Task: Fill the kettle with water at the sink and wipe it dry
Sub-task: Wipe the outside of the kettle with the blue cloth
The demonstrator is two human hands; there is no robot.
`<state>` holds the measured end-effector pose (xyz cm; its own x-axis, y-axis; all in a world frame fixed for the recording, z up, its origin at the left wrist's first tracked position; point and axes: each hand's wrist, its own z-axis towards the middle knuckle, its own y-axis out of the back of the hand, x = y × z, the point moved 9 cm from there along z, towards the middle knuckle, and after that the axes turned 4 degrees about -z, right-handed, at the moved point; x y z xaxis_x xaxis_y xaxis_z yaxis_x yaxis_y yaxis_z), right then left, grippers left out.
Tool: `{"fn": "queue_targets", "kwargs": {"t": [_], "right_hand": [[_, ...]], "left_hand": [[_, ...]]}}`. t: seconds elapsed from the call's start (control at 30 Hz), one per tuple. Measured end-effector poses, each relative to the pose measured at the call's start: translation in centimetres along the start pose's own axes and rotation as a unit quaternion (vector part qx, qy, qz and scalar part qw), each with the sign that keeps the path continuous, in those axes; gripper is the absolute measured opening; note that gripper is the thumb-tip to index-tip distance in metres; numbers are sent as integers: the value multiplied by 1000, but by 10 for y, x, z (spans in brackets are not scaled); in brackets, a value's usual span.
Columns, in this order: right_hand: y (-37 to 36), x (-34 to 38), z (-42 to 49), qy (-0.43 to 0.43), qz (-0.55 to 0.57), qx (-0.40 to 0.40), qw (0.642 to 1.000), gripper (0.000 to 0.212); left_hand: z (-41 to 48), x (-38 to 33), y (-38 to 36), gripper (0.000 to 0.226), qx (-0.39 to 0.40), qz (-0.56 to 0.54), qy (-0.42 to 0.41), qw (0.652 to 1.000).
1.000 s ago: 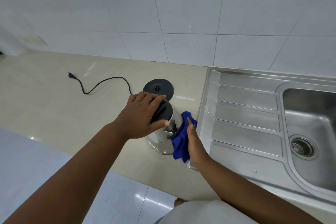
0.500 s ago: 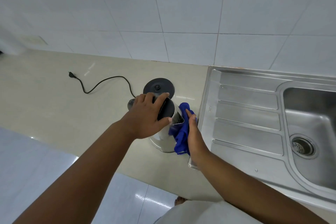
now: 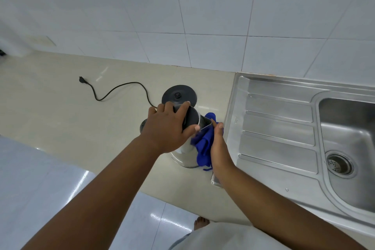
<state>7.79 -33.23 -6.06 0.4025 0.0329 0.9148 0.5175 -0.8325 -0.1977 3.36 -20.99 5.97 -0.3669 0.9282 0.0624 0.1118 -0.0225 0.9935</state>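
Note:
A steel kettle with a dark lid stands on the beige counter, just left of the sink. My left hand grips its top from above, fingers curled over the lid. My right hand presses a blue cloth against the kettle's right side under the spout. Most of the kettle's body is hidden by my hands and the cloth.
The kettle's round black base sits just behind it, its black cord and plug trailing left across the counter. A steel sink with a ribbed drainboard and a drain lies to the right. White wall tiles stand behind.
My right hand has slid the blue cloth upward along the kettle's right side. My left hand has kept its hold on the lid.

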Motion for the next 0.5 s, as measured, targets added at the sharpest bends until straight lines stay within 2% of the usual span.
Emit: {"fn": "queue_targets", "kwargs": {"t": [0.03, 0.1, 0.13, 0.2, 0.27, 0.33, 0.4, 0.5], "right_hand": [[-6, 5, -4, 9, 1, 9, 1000, 58], [-14, 13, -14, 46, 1, 17, 999, 86], [-17, 14, -18, 65, -8, 18, 998, 93], [-19, 11, -22, 102, -55, 7, 993, 88], [-15, -7, -12, 84, -81, -5, 993, 82], [-4, -40, 8, 4, -58, -3, 998, 96], [-2, -46, 11, -30, -44, 7, 999, 111], [-19, 0, -15, 53, -66, 14, 996, 98]], "left_hand": [[1, 3, 0, 90, -5, 3, 10, 1000], [4, 7, 1, 87, -17, 5, 24, 1000], [5, 7, 2, 85, -19, 4, 23, 1000], [6, 4, 4, 83, -16, -1, 11, 1000], [8, 2, 6, 80, -2, 5, -5, 1000], [10, 1, 5, 73, 15, 14, -20, 1000], [11, 0, 5, 70, 25, 12, -26, 999], [12, -2, 6, 70, 31, 5, -23, 999]]}}
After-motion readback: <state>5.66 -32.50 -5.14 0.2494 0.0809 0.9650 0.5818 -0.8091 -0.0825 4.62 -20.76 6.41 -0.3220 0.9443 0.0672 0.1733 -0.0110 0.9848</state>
